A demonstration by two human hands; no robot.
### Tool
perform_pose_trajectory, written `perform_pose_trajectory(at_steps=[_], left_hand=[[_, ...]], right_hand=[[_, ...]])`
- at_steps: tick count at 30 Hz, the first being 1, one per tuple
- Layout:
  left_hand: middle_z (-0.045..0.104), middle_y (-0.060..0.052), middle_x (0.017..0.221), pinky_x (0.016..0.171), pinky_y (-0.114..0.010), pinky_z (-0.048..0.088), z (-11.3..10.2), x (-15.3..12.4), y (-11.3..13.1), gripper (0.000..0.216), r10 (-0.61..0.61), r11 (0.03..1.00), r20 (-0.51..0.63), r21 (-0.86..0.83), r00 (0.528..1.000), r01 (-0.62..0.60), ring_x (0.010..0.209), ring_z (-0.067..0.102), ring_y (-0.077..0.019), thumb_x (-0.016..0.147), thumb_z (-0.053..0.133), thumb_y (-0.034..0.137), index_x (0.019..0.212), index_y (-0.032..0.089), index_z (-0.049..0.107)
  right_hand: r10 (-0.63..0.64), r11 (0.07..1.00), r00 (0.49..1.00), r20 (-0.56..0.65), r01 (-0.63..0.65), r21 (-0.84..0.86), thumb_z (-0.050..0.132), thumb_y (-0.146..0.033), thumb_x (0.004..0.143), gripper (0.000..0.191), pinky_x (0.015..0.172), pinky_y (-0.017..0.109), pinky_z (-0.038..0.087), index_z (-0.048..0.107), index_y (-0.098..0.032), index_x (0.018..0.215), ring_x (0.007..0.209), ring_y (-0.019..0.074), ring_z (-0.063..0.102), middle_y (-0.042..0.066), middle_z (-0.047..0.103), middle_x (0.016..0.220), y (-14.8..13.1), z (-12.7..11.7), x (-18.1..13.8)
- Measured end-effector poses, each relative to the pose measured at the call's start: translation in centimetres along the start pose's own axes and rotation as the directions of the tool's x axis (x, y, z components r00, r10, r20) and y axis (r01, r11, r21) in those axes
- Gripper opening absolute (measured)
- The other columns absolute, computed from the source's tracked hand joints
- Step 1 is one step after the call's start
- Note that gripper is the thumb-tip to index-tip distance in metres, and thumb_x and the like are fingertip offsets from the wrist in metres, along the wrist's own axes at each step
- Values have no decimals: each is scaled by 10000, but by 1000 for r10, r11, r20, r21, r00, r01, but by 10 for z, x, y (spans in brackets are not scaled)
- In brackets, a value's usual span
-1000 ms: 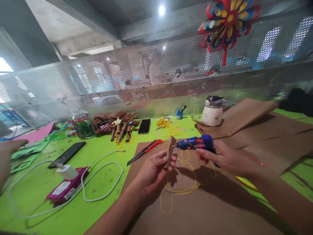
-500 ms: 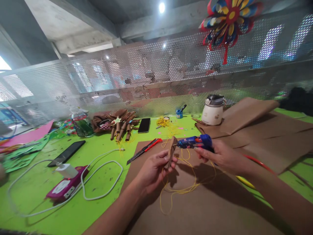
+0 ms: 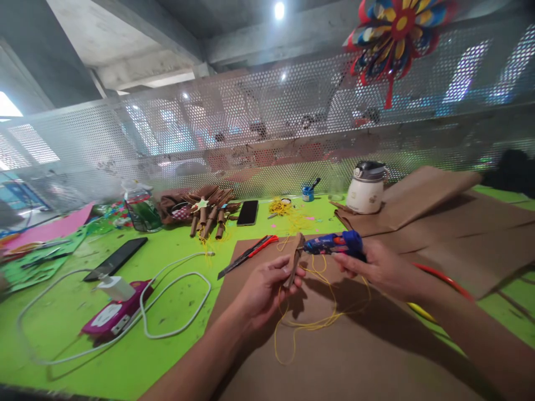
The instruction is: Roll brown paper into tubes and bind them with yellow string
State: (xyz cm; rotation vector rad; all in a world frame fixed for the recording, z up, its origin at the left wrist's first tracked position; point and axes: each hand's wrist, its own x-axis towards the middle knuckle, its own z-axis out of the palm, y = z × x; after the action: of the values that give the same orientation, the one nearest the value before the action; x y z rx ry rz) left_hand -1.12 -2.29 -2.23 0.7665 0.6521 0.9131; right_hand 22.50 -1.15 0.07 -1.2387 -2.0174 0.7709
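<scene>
My left hand [image 3: 271, 281] pinches a narrow folded piece of brown paper [image 3: 296, 260], held upright above the brown paper sheet [image 3: 334, 356]. In my right hand [image 3: 376, 267] is a blue glue gun [image 3: 334, 244], its nozzle pointing left at the paper piece's upper part. Whether the tip touches the paper, I cannot tell. Loose yellow string [image 3: 317, 322] trails below both hands in loops over the sheet. A red-handled utility knife [image 3: 248, 256] lies at the sheet's upper left edge.
Left on the green table are a purple power strip [image 3: 117, 312], a white charger cable [image 3: 175, 278] and a black phone [image 3: 117, 259]. Behind lie brown paper rolls [image 3: 209, 214], another phone [image 3: 248, 213] and a cream flask [image 3: 365, 189]. Folded brown paper [image 3: 451, 234] spreads right.
The view has shifted very slightly. Both hands keep nearly the same position, with the glue gun still against or close to the paper piece.
</scene>
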Motion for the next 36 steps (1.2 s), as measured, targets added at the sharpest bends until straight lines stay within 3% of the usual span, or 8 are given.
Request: perform_pose_trajectory(at_steps=[13, 19, 25, 30, 36], left_hand=[[609, -106, 895, 633, -182, 469, 2, 0, 1, 241, 5, 998, -12, -60, 1000, -6, 676, 572, -85, 791, 552, 58, 1027, 62, 600], [593, -90, 851, 625, -179, 450, 1, 0, 1, 210, 24, 999, 20, -35, 1000, -23, 671, 560, -82, 796, 564, 80, 1000, 55, 608], [598, -103, 887, 629, -178, 450, 1, 0, 1, 213, 20, 1000, 19, -14, 1000, -20, 680, 566, -82, 804, 541, 78, 1004, 50, 607], [614, -109, 902, 636, -180, 462, -1, 0, -1, 241, -8, 999, -5, -45, 1000, 8, 694, 582, -89, 791, 563, 83, 1028, 65, 602], [603, -106, 895, 637, -173, 458, 0, 0, 1, 215, 5, 999, 23, -34, 1000, -4, 678, 571, -81, 802, 544, 76, 1007, 57, 605]], right_hand=[[17, 1000, 1000, 3, -16, -26, 469, -533, 837, 381, 503, 273, 411, 589, -173, 814, 560, 159, 526, 24, 574, 613, -4, 1, -1], [-38, 998, 995, 89, 33, 53, 450, -510, 859, 381, 511, 254, 423, 590, -167, 951, 568, 146, 524, 14, 572, 639, -15, 2, -4], [7, 1000, 999, 33, -6, -29, 456, -517, 851, 384, 472, 245, 387, 585, -163, 775, 514, 129, 496, 11, 563, 577, -9, 0, -3], [1, 998, 999, -43, -4, -70, 442, -529, 852, 402, 435, 236, 353, 579, -160, 770, 471, 118, 473, -2, 532, 524, -1, -1, 1], [0, 999, 1000, 8, 0, -34, 468, -526, 839, 381, 480, 247, 396, 582, -167, 776, 532, 137, 515, 16, 572, 587, -7, 0, -2]])
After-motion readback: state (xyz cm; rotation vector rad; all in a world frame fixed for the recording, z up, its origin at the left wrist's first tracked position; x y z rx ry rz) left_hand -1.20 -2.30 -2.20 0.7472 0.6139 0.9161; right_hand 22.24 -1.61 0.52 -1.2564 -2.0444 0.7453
